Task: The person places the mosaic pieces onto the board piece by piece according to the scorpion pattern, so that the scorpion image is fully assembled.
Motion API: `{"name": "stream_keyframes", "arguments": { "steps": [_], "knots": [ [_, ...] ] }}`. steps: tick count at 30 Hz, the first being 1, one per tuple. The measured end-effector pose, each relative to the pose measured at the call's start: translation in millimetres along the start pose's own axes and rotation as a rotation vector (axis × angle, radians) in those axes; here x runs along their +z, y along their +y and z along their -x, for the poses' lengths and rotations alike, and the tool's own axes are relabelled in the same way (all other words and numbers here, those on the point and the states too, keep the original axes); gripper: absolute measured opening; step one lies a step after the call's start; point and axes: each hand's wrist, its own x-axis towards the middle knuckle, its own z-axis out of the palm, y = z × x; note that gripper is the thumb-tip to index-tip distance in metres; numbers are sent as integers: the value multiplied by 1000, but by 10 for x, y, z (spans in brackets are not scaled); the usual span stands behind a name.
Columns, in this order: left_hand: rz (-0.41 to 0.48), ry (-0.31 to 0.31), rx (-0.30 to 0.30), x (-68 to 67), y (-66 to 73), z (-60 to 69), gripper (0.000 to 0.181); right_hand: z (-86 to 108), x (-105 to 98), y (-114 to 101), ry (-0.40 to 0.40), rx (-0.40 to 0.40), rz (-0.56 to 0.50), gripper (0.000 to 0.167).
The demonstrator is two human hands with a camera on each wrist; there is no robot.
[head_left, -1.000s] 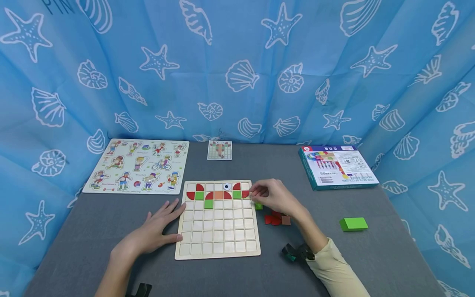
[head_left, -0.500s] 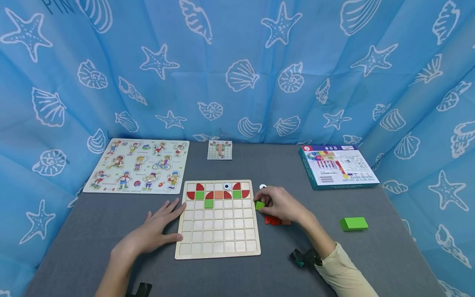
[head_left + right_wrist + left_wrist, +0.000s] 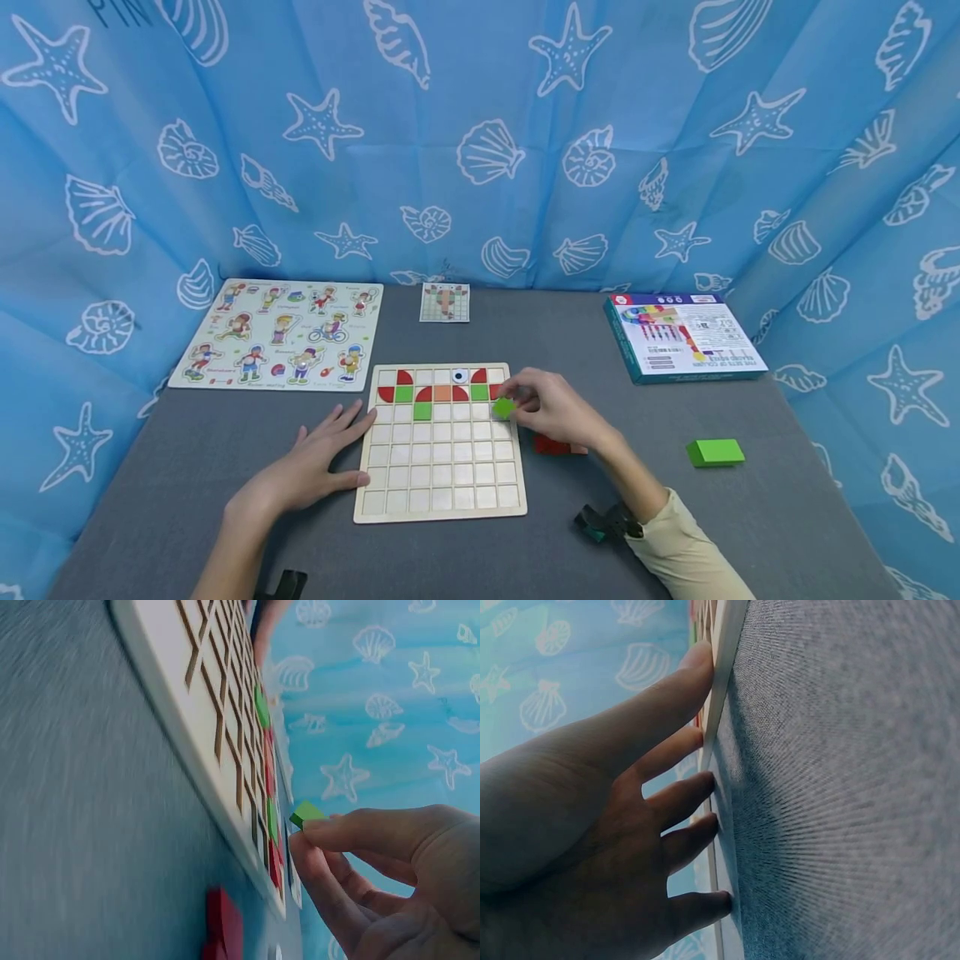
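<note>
A pale wooden grid board (image 3: 442,477) lies mid-table, with red quarter-round, green and orange square tiles and one eye tile in its upper rows. Between thumb and finger my right hand (image 3: 557,408) pinches a green square tile (image 3: 503,408) over the board's right edge, below the upper-right red pieces; the right wrist view shows this green tile (image 3: 306,814) held clear of the board. My left hand (image 3: 307,467) rests at the board's left edge, fingers spread and fairly straight, thumb tip touching the rim (image 3: 721,667).
Red pieces (image 3: 551,444) lie partly hidden beneath my right hand. Further right is a green block (image 3: 715,452). A printed box (image 3: 686,339) stands at the back right, a small pattern card (image 3: 445,302) behind the board, and a sports picture board (image 3: 277,335) at the back left.
My right hand went down to the green tile beside the board, took hold of it, then moved left with it over the board's right edge. The left hand stayed put.
</note>
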Motion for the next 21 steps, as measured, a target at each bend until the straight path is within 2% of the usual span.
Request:
{"name": "stream_keyframes", "arguments": {
  "steps": [3, 7, 13, 16, 21],
  "knots": [
    [-20, -15, -33, -45, 110, 24, 100, -87, 101, -70, 0, 19, -1, 26],
    [-26, -34, -39, -113, 252, 72, 97, -212, 225, -140, -9, 22, 33, 25],
    [4, -4, -7, -38, 64, 28, 98, -344, 368, -191, -11, -1, 122, 25],
    [-2, -2, 5, -43, 75, 36, 99, -390, 417, -220, -2, -4, 176, 23],
    [4, -3, -10, -55, 136, 51, 98, -430, 453, -272, 0, 0, 221, 24]
  ]
}}
